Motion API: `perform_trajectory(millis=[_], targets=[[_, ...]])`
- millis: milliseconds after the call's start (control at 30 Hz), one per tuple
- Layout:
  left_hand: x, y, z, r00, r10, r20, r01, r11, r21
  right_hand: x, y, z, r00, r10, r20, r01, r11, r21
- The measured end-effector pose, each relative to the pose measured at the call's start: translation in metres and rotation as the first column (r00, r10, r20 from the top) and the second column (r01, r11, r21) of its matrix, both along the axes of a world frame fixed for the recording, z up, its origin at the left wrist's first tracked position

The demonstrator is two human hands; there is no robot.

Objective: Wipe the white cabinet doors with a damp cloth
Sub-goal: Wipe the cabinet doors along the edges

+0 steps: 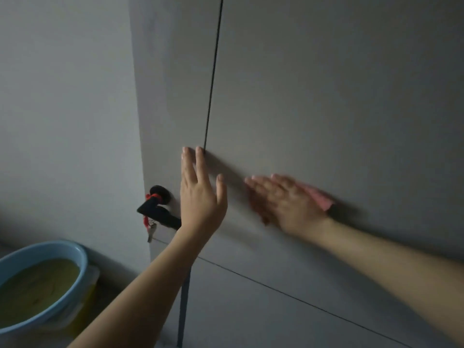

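Cabinet doors (326, 109), white but grey in the dim light, fill most of the view. Nearest, at the lower left, a blue basin (47, 252) holds yellowish water; its left side is cut off by the frame edge. Farther in, the left hand (200, 197) lies flat on the doors with straight fingers, its fingertips beside the dark vertical gap (213, 71) between two doors. The right hand (283, 199), blurred, presses a pink cloth (322, 198) against the right door with its fingers spread flat; most of the cloth is hidden under the palm. Left of the hands, a black handle (158, 209) carries a red string and keys. Beyond stands a plain wall (62, 96).
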State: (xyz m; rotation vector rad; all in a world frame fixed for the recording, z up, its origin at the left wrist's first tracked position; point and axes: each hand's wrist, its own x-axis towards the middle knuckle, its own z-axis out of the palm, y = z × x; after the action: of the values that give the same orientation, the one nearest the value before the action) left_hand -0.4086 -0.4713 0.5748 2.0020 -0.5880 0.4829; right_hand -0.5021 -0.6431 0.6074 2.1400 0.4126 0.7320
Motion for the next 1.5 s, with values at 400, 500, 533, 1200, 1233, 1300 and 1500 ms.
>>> perform_trajectory(millis=[400, 500, 533, 1200, 1233, 1300, 1500], targets=[[-0.031, -0.072, 0.034, 0.933, 0.01, 0.359, 0.056, 0.983, -0.173, -0.066, -0.047, 0.017, 0.99, -0.085, 0.113, 0.087, 0.996, -0.014], [-0.043, -0.089, 0.031, 0.877, -0.051, 0.479, 0.126, 0.984, -0.125, -0.083, -0.083, 0.061, 0.897, -0.188, 0.4, 0.165, 0.982, 0.092], [-0.046, -0.095, 0.03, 0.851, -0.065, 0.521, 0.148, 0.982, -0.12, -0.086, -0.09, 0.08, 0.823, -0.241, 0.514, 0.176, 0.969, 0.173], [-0.066, -0.16, -0.056, 0.741, 0.071, 0.668, 0.044, 0.987, -0.154, -0.117, -0.114, -0.109, 0.796, -0.254, 0.55, 0.166, 0.965, 0.205], [-0.064, -0.161, -0.059, 0.736, 0.102, 0.67, 0.007, 0.987, -0.158, -0.136, -0.128, -0.103, 0.814, -0.246, 0.525, 0.204, 0.969, 0.139], [-0.061, -0.166, -0.058, 0.724, 0.14, 0.675, -0.028, 0.984, -0.175, -0.177, -0.164, -0.069, 0.704, -0.321, 0.633, 0.201, 0.946, 0.256], [-0.066, -0.165, -0.055, 0.706, 0.156, 0.69, -0.049, 0.984, -0.173, -0.181, -0.174, -0.055, 0.343, -0.572, 0.745, -0.051, 0.781, 0.623]])
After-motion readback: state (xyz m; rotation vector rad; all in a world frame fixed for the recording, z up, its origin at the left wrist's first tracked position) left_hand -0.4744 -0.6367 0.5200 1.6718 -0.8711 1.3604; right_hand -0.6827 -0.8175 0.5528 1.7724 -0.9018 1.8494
